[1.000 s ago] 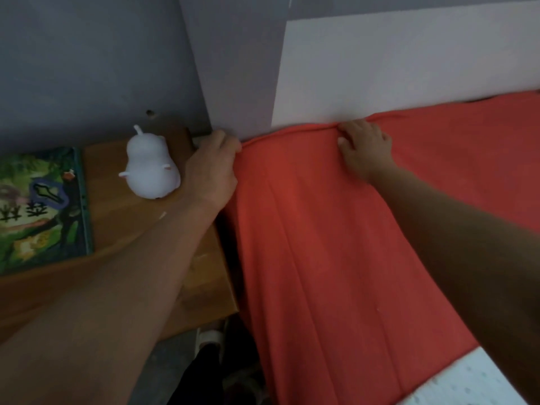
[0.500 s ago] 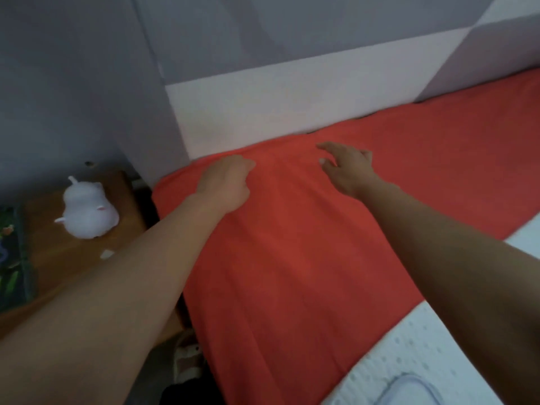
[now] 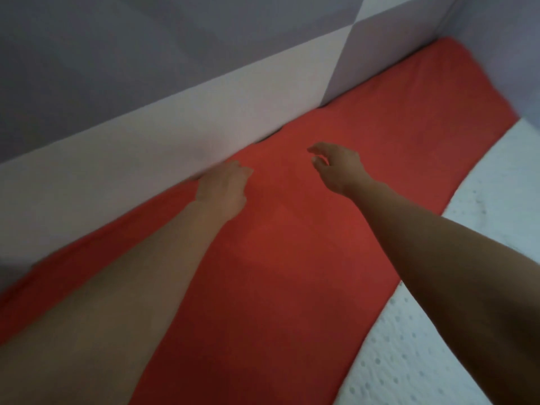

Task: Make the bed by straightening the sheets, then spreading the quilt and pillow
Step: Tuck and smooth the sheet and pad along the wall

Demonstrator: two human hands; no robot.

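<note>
- Red sheet (image 3: 286,258) is seen as a broad band from the lower left of the frame to the upper right, its far edge lying along a pale panel (image 3: 146,147).
- A white dotted surface (image 3: 496,185) is exposed at the lower right, beside the sheet's near edge; whether it is mattress or quilt cannot be told.
- The left hand (image 3: 223,190) is placed at centre frame, at the sheet's far edge by the panel. Its fingers are blurred, and it cannot be told whether cloth is pinched.
- The right hand (image 3: 340,168) is held to the right of it, apart from it. Its fingers (image 3: 317,147) are loosely curled and nothing is held; contact with the sheet is not confirmed.
- The sheet is judged thin, soft and light, liable to bunch and slide on the surface below. It is best taken at the hem or a corner and drawn taut, or smoothed with a flat palm.
- The straightening step is judged to be in hand; no pillow is seen.
</note>
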